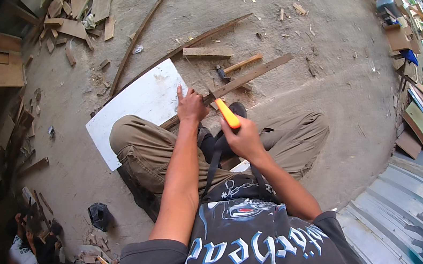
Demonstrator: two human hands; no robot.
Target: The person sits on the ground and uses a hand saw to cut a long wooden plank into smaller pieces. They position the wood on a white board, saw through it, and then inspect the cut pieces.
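Observation:
A white rectangular board (134, 100) lies slantwise in front of me, partly hidden by my left knee. My left hand (192, 106) bears down on its right edge, index finger stretched along the surface and the other fingers curled at the edge. My right hand (243, 137) is wrapped round the orange-yellow handle of a handsaw (226, 112). Its thin blade points up and away, passing just right of my left hand beside the board's edge. A long wooden strip (262, 69) runs under the blade. Just beyond lies a hammer (241, 64) with a wooden handle.
A short wood block (207, 52) and long curved strips (140, 31) lie beyond the board. Scrap wood (74, 24) is heaped at far left. A black bag (100, 216) and another person (30, 249) are at lower left. Corrugated metal sheets (396, 217) lie at lower right.

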